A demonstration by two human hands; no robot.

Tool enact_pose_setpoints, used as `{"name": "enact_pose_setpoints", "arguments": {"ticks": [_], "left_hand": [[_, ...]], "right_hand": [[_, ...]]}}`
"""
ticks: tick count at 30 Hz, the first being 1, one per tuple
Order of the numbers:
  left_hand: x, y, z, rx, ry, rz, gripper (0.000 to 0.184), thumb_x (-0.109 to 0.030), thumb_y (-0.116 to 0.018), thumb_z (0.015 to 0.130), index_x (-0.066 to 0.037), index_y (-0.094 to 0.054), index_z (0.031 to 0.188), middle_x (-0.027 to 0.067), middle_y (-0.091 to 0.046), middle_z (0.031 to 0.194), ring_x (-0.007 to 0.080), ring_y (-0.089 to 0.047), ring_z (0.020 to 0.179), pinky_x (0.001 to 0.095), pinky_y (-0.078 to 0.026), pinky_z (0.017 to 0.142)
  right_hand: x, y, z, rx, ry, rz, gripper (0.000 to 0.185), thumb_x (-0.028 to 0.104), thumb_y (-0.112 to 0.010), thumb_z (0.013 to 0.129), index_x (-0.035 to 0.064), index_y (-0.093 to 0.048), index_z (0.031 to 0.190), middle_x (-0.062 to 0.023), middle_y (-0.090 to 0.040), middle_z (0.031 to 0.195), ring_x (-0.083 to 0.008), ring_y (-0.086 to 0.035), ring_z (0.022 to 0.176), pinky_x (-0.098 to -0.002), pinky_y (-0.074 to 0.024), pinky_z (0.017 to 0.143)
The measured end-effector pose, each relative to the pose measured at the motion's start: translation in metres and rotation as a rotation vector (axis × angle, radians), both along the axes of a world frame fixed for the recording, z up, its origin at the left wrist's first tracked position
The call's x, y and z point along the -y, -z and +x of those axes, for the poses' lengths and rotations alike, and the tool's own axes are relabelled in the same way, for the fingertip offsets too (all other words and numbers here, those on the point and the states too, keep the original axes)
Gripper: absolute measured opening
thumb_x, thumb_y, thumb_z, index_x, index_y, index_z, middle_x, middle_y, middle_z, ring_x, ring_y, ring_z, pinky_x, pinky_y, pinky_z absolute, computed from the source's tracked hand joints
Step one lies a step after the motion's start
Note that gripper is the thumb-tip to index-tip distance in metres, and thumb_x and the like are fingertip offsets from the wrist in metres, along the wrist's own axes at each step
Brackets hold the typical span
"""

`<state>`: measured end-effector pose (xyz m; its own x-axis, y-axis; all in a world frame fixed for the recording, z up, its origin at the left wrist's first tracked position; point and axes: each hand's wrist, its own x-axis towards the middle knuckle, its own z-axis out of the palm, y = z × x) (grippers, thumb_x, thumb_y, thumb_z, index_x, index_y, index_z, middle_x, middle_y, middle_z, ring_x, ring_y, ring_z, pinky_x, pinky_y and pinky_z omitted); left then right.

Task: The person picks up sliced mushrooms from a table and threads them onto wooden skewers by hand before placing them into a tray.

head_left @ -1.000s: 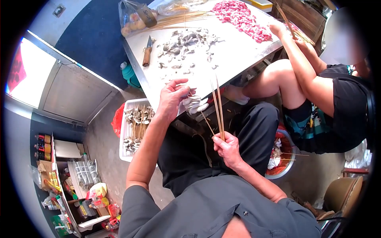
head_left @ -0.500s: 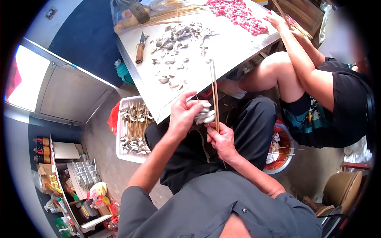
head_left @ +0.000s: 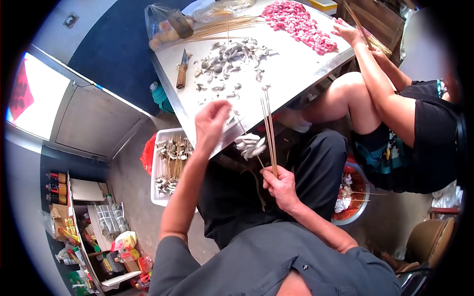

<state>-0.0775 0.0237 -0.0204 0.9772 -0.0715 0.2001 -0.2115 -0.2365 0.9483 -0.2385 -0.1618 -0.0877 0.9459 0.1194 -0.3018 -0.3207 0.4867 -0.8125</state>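
Note:
My right hand grips several bamboo skewers over my lap. One of them slants up to the left, with grey-white mushroom pieces threaded along it. Above the table's near corner is my left hand, its fingers curled together; whatever they may hold is hidden. Just right of those fingers, a few pale mushroom pieces lie by the table edge. Farther back on the white table spreads a loose pile of sliced mushrooms.
A wooden-handled knife lies left of the pile. Pink meat pieces and loose skewers lie farther back. A white tray of filled skewers stands at lower left, a lined bucket at right. Another person's hand is across the table.
My left hand has left the threaded mushrooms and moved up and left toward the table. My right hand still holds the skewers. In view, the table sits slightly lower.

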Motion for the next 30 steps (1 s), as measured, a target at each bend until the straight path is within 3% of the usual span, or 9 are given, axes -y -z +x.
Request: {"name": "enact_pose_setpoints", "arguments": {"ticks": [2,4,6,13,16,18,20,24,30], "left_hand": [[-0.006,-0.023,0.029,0.127,-0.231,0.345,0.021,-0.011,-0.061,0.085,-0.002,-0.066,0.103,0.0104,-0.068,0.102,0.0198,-0.063,0.094,0.0301,-0.048,0.085],[-0.031,-0.001,0.077,0.542,-0.228,0.696,0.027,-0.006,-0.061,0.077,-0.005,-0.067,0.103,0.0121,-0.065,0.105,0.0275,-0.059,0.101,0.0349,-0.046,0.09],[-0.036,0.006,0.103,0.506,-0.204,0.707,0.029,-0.003,-0.062,0.073,-0.008,-0.068,0.101,0.0117,-0.064,0.108,0.03,-0.054,0.109,0.0366,-0.043,0.095],[-0.031,0.008,0.117,0.525,0.01,0.95,0.02,-0.001,-0.065,0.072,-0.008,-0.07,0.09,0.009,-0.066,0.087,0.0255,-0.061,0.09,0.0333,-0.049,0.078],[-0.024,0.004,0.103,0.437,-0.083,0.57,0.015,-0.002,-0.065,0.076,-0.004,-0.068,0.091,0.0091,-0.067,0.085,0.0221,-0.063,0.077,0.0314,-0.049,0.07],[-0.023,-0.005,0.082,-0.101,0.011,-0.072,0.013,-0.003,-0.064,0.08,0.001,-0.065,0.092,0.0086,-0.066,0.084,0.018,-0.064,0.072,0.029,-0.05,0.066],[-0.021,-0.025,0.053,-0.374,0.112,-0.352,0.018,-0.004,-0.063,0.085,0.004,-0.061,0.1,0.0109,-0.065,0.089,0.0203,-0.066,0.083,0.0316,-0.054,0.076],[-0.025,-0.02,0.021,-0.485,0.191,-0.494,0.022,-0.009,-0.064,0.087,0.004,-0.06,0.105,0.0132,-0.065,0.094,0.0243,-0.066,0.086,0.0394,-0.054,0.085],[-0.019,-0.017,-0.013,-0.558,0.195,-0.516,0.019,-0.008,-0.064,0.087,0.003,-0.061,0.101,0.0132,-0.065,0.091,0.024,-0.066,0.085,0.0387,-0.055,0.084]], "right_hand": [[0.0,0.002,-0.005,-0.008,0.0,-0.007,0.012,0.016,-0.06,0.092,0.0043,-0.063,0.091,0.0024,-0.054,0.06,-0.0014,-0.038,0.042,-0.0184,-0.027,0.039],[0.001,0.002,-0.005,-0.012,-0.026,0.007,0.012,0.016,-0.061,0.092,0.0043,-0.062,0.091,0.0024,-0.054,0.059,-0.0015,-0.038,0.042,-0.0183,-0.027,0.039],[0.003,0.001,-0.004,0.007,-0.022,-0.004,0.012,0.016,-0.061,0.092,0.0043,-0.062,0.091,0.0024,-0.054,0.06,-0.0016,-0.038,0.042,-0.0182,-0.027,0.039],[0.008,0.006,-0.003,-0.017,-0.001,0.002,0.012,0.015,-0.06,0.093,0.0036,-0.062,0.092,0.0021,-0.054,0.061,-0.0013,-0.038,0.043,-0.0175,-0.0276,0.04],[0.007,0.003,-0.001,-0.016,0.001,0.007,0.012,0.016,-0.06,0.092,0.0034,-0.062,0.093,0.0021,-0.054,0.061,-0.0013,-0.037,0.043,-0.0172,-0.0277,0.04],[0.007,0.001,0.002,-0.007,-0.002,0.006,0.013,0.016,-0.061,0.092,0.0033,-0.062,0.093,0.002,-0.054,0.061,-0.0013,-0.037,0.044,-0.0171,-0.0276,0.04],[0.006,-0.001,0.004,0.004,0.002,0.016,0.012,0.016,-0.061,0.092,0.0033,-0.062,0.093,0.0018,-0.054,0.061,-0.0013,-0.037,0.044,-0.0171,-0.0274,0.04],[0.005,-0.004,0.006,0.005,-0.008,0.028,0.012,0.016,-0.061,0.092,0.0033,-0.062,0.093,0.0015,-0.054,0.061,-0.0012,-0.037,0.044,-0.0171,-0.0271,0.04],[-0.002,-0.003,-0.001,0.019,-0.035,0.022,0.011,0.015,-0.06,0.092,0.004,-0.062,0.092,0.002,-0.054,0.061,-0.0013,-0.037,0.043,-0.0174,-0.0271,0.04]]}}
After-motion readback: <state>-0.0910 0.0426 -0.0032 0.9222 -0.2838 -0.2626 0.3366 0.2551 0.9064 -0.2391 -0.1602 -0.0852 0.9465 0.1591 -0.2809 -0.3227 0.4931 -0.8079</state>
